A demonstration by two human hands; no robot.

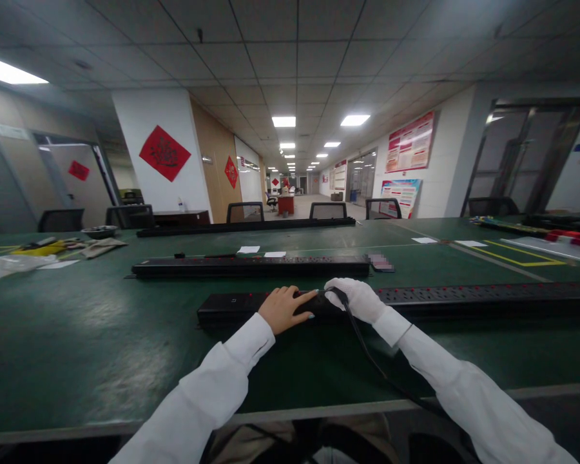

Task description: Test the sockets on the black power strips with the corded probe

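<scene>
A long black power strip (pixel 464 298) lies across the green table in front of me, with rows of sockets and small red dots along its top. My left hand (pixel 284 310) is bare and rests on the strip's left part, its fingers spread and the index finger pointing at my right hand. In a white glove, my right hand (pixel 356 300) is closed round the thick end of a black cord (pixel 363 348), just above the strip. The tip of that cord end is hidden by the glove. From there the cord runs down past the table's front edge.
Behind lie a second black power strip (pixel 251 267) and a long black bar (pixel 246 227). A small pixelated item (pixel 381 261) sits by the second strip's right end. Papers (pixel 249 249) and a yellow item (pixel 46 249) are on the table. Chairs (pixel 245 212) line its far side.
</scene>
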